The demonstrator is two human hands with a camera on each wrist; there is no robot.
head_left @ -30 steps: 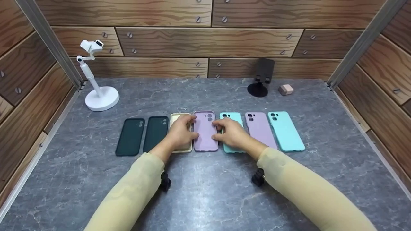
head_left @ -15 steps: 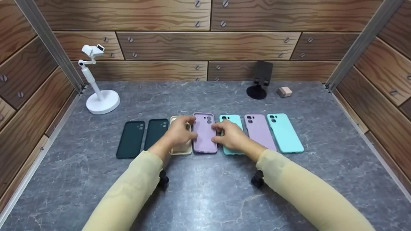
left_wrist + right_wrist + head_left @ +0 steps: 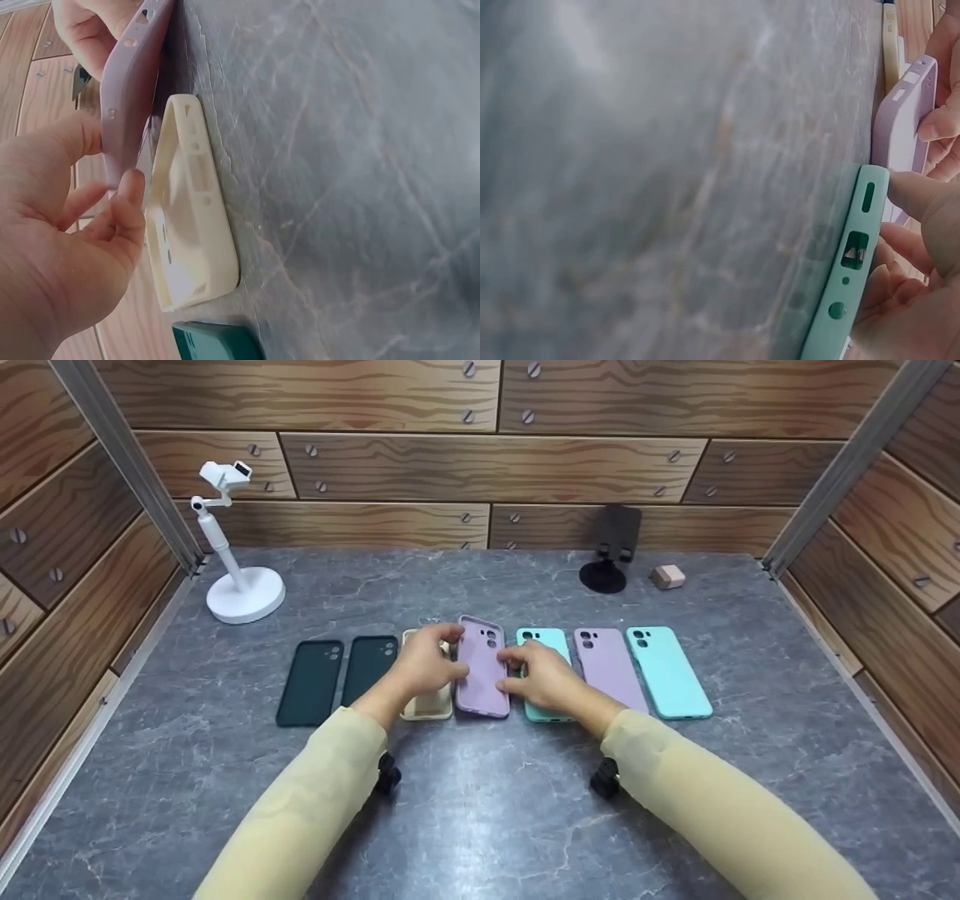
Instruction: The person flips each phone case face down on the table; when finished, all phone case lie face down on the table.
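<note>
An inner-side-up purple phone case (image 3: 482,675) is in the middle of the row in the head view, its left side tilted up off the table. My left hand (image 3: 424,664) pinches its left edge between thumb and fingers; in the left wrist view the thumb lies on the case (image 3: 127,112). At the right edge, my right hand (image 3: 544,675) holds the case with thumb and index finger. Beneath the left hand lies a cream phone case (image 3: 429,706), partly covered. A turquoise phone case (image 3: 551,712) is partly hidden under the right hand.
Two dark green phone cases (image 3: 310,682) lie at the left; another purple case (image 3: 609,671) and a turquoise case (image 3: 671,675) lie at the right. Farther back stand a white stand (image 3: 246,596), a black phone stand (image 3: 619,536) and a small beige block (image 3: 667,577).
The purple case has gone from lying flat to tilted, its left side raised by the left hand. The right hand has stayed at its right edge. The head view has shifted slightly.
</note>
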